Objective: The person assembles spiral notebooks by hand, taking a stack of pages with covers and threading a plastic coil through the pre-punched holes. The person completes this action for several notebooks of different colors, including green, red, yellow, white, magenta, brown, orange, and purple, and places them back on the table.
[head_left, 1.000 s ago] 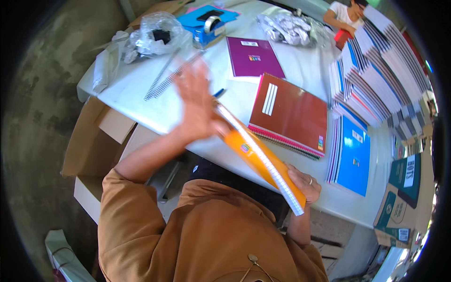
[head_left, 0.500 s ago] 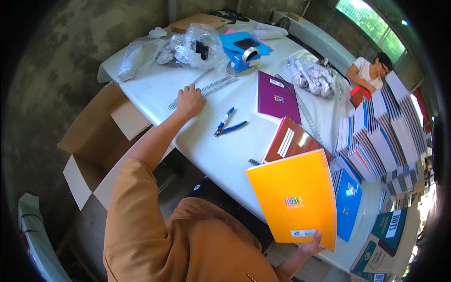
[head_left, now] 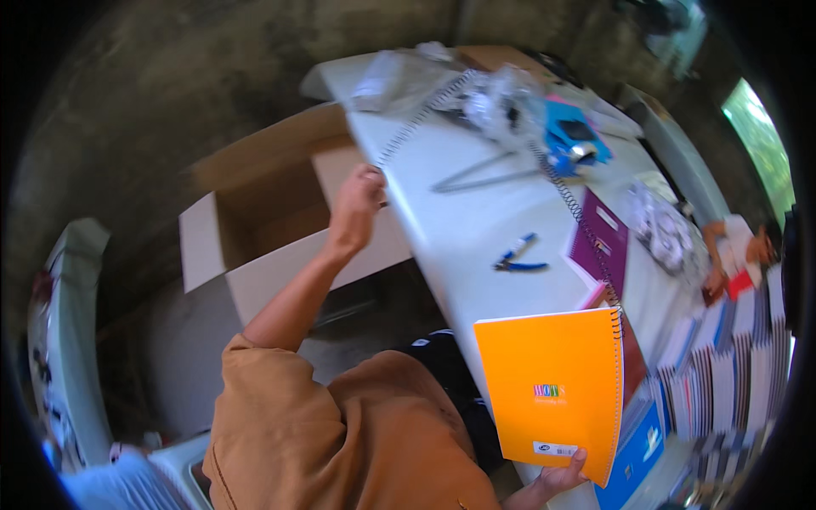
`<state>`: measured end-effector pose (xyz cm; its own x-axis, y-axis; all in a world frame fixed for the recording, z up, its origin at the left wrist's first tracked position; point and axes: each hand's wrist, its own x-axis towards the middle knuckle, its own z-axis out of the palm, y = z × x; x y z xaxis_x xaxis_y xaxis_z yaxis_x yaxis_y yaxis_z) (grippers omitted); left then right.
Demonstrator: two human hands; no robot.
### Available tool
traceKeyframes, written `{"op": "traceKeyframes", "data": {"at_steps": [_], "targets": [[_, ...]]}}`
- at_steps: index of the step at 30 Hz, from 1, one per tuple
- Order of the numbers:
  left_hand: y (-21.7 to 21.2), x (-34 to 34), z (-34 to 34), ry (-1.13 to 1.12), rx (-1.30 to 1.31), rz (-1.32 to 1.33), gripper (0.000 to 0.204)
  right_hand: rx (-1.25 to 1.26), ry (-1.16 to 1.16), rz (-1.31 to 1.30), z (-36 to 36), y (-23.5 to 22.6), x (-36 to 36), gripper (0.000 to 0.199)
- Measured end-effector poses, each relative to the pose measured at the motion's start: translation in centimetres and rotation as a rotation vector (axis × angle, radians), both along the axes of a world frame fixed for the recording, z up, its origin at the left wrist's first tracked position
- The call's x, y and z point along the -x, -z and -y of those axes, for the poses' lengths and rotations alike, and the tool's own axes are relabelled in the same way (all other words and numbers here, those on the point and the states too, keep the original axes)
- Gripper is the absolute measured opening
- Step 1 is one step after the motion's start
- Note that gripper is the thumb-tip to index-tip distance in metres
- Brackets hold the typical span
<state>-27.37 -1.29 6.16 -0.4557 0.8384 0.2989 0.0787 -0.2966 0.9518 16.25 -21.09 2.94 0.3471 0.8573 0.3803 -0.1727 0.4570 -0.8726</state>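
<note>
My left hand (head_left: 357, 200), at the table's left edge, is closed on one end of a dark spiral binding coil (head_left: 416, 119), which slants up across the table. Low on the right, my right hand (head_left: 563, 478) grips the bottom edge of an orange notebook (head_left: 544, 357), cover facing me. A second dark coil (head_left: 568, 197) runs from the notebook's top right corner over a purple notebook (head_left: 610, 223); whether it is threaded into the orange one I cannot tell. Blue-handled cutting pliers (head_left: 520, 257) lie on the table between my hands. Blurred coils (head_left: 476, 174) lie beyond them.
An open cardboard box (head_left: 272, 212) stands left of the table. Crumpled plastic (head_left: 501, 98) and a blue tape dispenser (head_left: 578, 153) sit at the back. Stacked notebooks (head_left: 722, 365) rise at the right, above a blue notebook (head_left: 633, 455). Another person (head_left: 738, 251) works beyond them.
The view has turned left. My left hand has moved from the coils on the table to its edge, lifting one coil. The orange notebook remains in my right hand.
</note>
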Motion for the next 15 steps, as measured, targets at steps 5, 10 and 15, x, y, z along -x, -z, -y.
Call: {"op": "traceKeyframes", "data": {"at_steps": [5, 10, 15], "targets": [[-3.4, 13.5, 11.1, -0.55, -0.07, -0.006, 0.024, 0.092, -0.139, -0.109, -5.3, 2.9, 4.3, 0.039], [0.6, 31.4, 28.9, -1.457, 0.207, -0.32, 0.036, 0.171, -0.209, -0.094, -8.5, 4.1, 8.7, 0.034], [-0.2, 39.0, 54.2, -1.873, 0.659, -0.11, 0.046, 0.221, -0.373, 0.073, -9.6, 5.0, 8.6, 0.033]]}}
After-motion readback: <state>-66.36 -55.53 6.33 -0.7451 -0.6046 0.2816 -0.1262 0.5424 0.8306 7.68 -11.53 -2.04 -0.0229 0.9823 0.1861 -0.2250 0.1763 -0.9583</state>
